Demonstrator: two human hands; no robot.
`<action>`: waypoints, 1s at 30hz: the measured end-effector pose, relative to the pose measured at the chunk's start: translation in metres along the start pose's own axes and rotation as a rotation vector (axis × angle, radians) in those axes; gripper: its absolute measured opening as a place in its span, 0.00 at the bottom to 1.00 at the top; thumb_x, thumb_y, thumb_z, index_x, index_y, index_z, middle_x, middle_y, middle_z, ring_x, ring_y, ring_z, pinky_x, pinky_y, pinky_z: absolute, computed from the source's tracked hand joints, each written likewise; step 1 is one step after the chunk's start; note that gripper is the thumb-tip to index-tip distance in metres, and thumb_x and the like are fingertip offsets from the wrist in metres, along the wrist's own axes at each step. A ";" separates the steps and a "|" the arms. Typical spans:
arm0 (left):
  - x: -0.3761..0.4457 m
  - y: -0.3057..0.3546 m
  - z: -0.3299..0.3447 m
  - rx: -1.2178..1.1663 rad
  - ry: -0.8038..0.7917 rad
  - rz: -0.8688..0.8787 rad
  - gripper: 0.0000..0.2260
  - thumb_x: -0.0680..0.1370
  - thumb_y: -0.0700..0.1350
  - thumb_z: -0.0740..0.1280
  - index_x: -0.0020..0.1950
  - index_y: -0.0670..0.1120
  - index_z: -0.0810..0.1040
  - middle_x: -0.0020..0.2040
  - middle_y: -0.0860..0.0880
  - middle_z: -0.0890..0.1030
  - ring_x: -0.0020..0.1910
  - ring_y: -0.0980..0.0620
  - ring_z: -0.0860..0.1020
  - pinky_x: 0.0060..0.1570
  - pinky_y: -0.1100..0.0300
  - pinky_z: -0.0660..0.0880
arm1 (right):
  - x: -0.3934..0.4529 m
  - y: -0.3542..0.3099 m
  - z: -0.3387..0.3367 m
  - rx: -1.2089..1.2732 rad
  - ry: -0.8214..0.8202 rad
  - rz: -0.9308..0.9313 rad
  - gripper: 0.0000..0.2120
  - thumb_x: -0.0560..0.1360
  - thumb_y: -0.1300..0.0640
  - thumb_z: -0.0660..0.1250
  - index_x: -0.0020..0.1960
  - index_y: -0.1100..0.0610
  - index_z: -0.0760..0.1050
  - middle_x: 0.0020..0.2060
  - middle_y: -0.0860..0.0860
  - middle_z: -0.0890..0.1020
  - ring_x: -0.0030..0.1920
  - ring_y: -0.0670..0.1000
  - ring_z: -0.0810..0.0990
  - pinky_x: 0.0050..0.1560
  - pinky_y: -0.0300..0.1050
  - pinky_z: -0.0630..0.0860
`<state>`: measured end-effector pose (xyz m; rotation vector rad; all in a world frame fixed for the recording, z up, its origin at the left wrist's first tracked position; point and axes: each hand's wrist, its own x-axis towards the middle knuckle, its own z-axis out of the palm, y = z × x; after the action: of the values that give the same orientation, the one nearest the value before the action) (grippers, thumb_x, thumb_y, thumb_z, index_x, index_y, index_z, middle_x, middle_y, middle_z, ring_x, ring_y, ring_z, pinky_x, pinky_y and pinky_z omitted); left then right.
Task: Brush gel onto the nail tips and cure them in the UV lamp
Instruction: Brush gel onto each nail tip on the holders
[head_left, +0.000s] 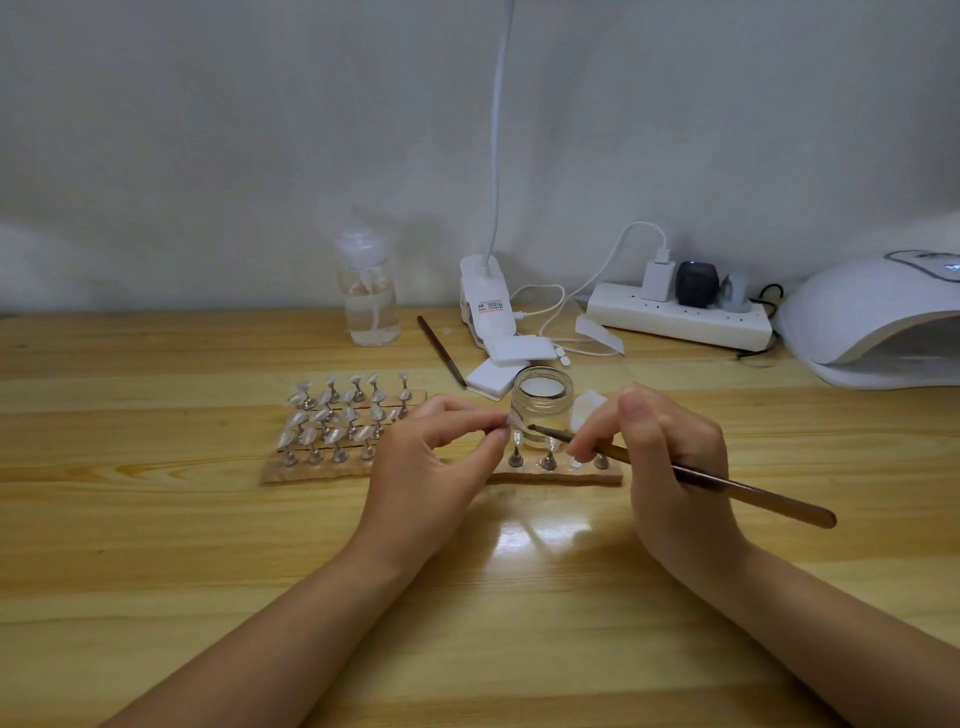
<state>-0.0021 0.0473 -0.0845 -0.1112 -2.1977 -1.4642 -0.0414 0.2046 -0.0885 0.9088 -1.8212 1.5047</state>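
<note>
My left hand (434, 452) pinches a clear nail tip (511, 418) between thumb and fingers just above the wooden holder board (561, 475). My right hand (670, 457) grips a brown brush (727, 486) like a pen, with its dark tip touching the nail tip. Behind them stands an open glass gel jar (543, 402). Several more nail tips on metal stands (337, 415) fill the board's left part. The white UV lamp (878, 322) sits at the far right with its opening facing left.
A clear pump bottle (370, 291) stands at the back. A second brush (441, 351), white pads (506, 361), a clip lamp base (485, 301) with cables and a power strip (680, 322) lie behind the jar.
</note>
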 end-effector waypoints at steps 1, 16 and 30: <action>0.000 -0.001 0.000 -0.006 0.000 -0.001 0.09 0.70 0.38 0.71 0.43 0.52 0.82 0.42 0.55 0.80 0.43 0.61 0.78 0.43 0.74 0.70 | 0.000 0.000 0.000 0.007 0.012 0.008 0.19 0.76 0.56 0.51 0.32 0.53 0.74 0.28 0.47 0.77 0.32 0.45 0.76 0.38 0.36 0.72; 0.001 -0.006 0.001 -0.101 0.015 -0.011 0.10 0.69 0.39 0.72 0.40 0.55 0.82 0.41 0.56 0.83 0.44 0.51 0.80 0.47 0.42 0.76 | -0.001 -0.001 0.003 -0.023 -0.057 -0.029 0.20 0.77 0.59 0.51 0.34 0.61 0.77 0.30 0.52 0.79 0.35 0.48 0.78 0.38 0.46 0.74; 0.001 -0.006 0.001 -0.093 0.014 -0.007 0.09 0.69 0.37 0.72 0.41 0.52 0.83 0.41 0.55 0.81 0.44 0.50 0.80 0.47 0.42 0.76 | -0.002 -0.004 0.005 -0.004 -0.053 0.027 0.18 0.77 0.56 0.51 0.35 0.56 0.76 0.30 0.51 0.79 0.35 0.47 0.77 0.39 0.43 0.73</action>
<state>-0.0057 0.0449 -0.0896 -0.1237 -2.1217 -1.5664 -0.0374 0.1998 -0.0886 0.9337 -1.8806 1.5063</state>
